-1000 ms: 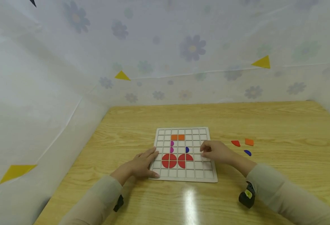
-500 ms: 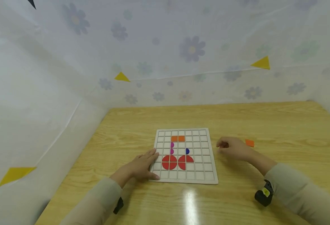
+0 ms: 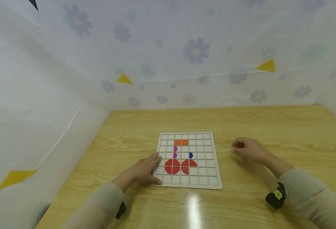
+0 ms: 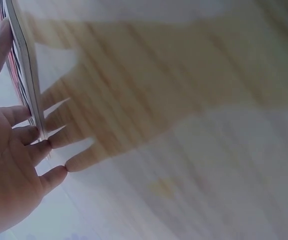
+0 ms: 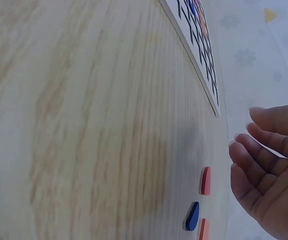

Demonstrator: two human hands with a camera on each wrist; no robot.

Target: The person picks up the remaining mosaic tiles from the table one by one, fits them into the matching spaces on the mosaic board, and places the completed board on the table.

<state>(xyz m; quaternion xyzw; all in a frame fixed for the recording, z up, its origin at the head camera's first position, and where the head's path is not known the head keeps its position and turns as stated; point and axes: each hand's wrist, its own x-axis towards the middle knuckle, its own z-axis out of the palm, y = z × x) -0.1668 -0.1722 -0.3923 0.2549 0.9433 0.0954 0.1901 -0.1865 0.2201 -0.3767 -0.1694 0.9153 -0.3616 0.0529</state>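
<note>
A white square grid board (image 3: 197, 180) lies on the table, bearing orange squares (image 3: 181, 142), magenta half-discs (image 3: 175, 152), a blue half-disc (image 3: 190, 155) and red quarter-discs (image 3: 172, 166). At its left edge rests my left hand (image 3: 142, 170), fingers spread and thumb near the front corner; the left wrist view has the fingertips along the board's side (image 4: 29, 75). To the right of the board my right hand (image 3: 251, 150) hovers with loosely bent fingers and nothing between them. Close to those fingers, the right wrist view has a red piece (image 5: 206, 181), a blue piece (image 5: 193, 216) and an orange piece (image 5: 203, 231).
The wooden table (image 3: 139, 124) meets a pale flowered curtain (image 3: 162, 57) at the back, with yellow triangles (image 3: 267, 65) on it. Another curtain wall (image 3: 41, 127) runs along the left. A black wrist camera (image 3: 275, 197) sits under the right sleeve.
My right hand has moved right, off the board to above the loose pieces, which it now hides from the head view. The left hand stays at the board's edge.
</note>
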